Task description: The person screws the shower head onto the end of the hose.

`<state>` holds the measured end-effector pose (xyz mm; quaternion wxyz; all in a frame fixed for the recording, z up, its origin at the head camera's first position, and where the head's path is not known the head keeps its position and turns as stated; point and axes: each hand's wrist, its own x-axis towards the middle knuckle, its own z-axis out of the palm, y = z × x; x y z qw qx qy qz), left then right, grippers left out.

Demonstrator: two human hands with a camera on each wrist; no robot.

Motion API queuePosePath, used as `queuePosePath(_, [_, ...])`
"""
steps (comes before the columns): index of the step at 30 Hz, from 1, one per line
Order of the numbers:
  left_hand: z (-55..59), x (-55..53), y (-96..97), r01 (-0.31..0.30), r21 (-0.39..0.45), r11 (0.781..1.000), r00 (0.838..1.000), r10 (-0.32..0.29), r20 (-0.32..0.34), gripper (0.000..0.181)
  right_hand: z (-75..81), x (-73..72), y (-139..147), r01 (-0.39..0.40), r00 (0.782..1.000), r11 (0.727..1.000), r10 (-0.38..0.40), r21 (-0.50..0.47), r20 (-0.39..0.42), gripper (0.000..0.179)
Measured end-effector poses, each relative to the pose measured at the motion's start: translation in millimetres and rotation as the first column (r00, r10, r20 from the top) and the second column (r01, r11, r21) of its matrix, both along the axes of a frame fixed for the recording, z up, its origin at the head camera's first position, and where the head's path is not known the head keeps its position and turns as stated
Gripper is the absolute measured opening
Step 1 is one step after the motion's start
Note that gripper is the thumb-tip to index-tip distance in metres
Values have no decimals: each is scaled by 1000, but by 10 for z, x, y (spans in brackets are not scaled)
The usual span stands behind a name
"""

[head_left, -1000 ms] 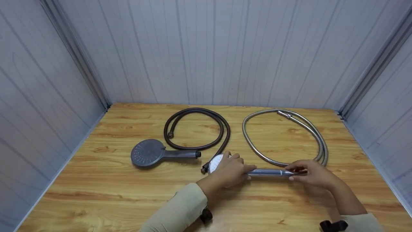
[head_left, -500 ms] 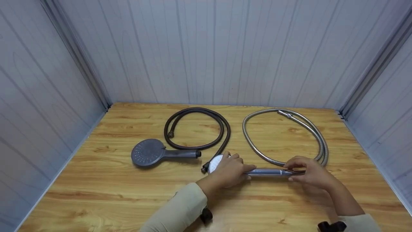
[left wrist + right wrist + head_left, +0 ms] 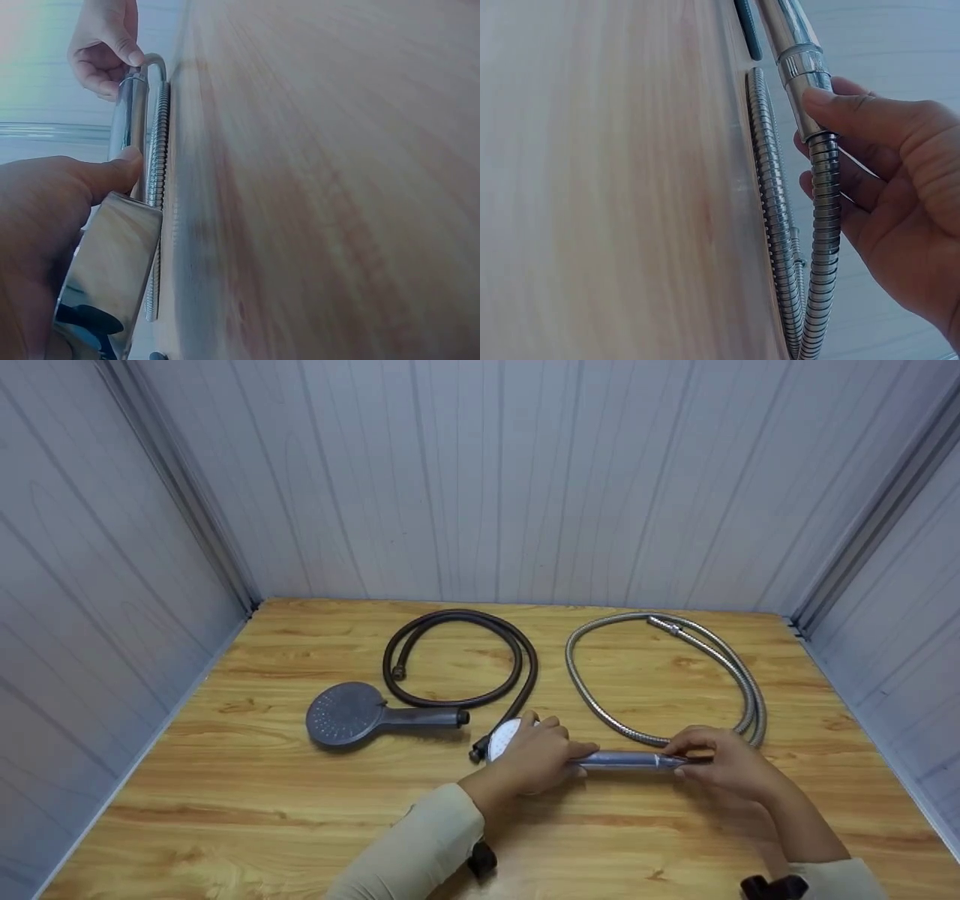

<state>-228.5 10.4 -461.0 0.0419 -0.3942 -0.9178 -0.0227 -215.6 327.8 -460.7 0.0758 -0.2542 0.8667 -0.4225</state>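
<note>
My left hand [image 3: 541, 757] grips a chrome shower head [image 3: 626, 760] where its handle meets the white spray face, which my fingers partly cover. At the handle's right end, my right hand [image 3: 724, 763] pinches the metal connector [image 3: 805, 94] of the silver shower hose [image 3: 581, 679] between thumb and fingers. In the right wrist view the connector sits in line against the handle's end, and the ribbed hose bends down from it. The left wrist view shows my left thumb [image 3: 120, 171] along the handle, which is held just above the table.
A dark grey shower head [image 3: 346, 715] lies on the left of the wooden table [image 3: 247, 810]. Behind it is a coiled black hose [image 3: 459, 615], one end of it close to my left hand. White panel walls [image 3: 495, 480] stand at the back and both sides.
Both hands keep their places on the shower head and the connector. The fingers of my right hand shift slightly around the connector.
</note>
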Motion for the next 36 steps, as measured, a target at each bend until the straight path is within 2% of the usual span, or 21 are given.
queuePosePath(9, [-11,4,14,-8,12,1000,999,7,38,44,25,17,4,-13,1000,999,15,49,-28,24])
queuePosePath(14, [-6,7,13,-3,7,1000,1000,3,18,43,46,27,-5,-11,999,997,14,79,-36,24])
queuePosePath(26, [8,12,-8,6,7,1000,1000,-6,2,43,22,8,3,-38,999,998,37,55,20,24])
queuePosePath(31, [4,6,-7,4,8,1000,1000,-4,2,43,11,-1,3,-27,998,998,24,58,50,25])
queuePosePath(36, [15,11,-14,0,10,1000,1000,0,13,43,-1,8,-6,-19,1000,998,20,68,-11,27])
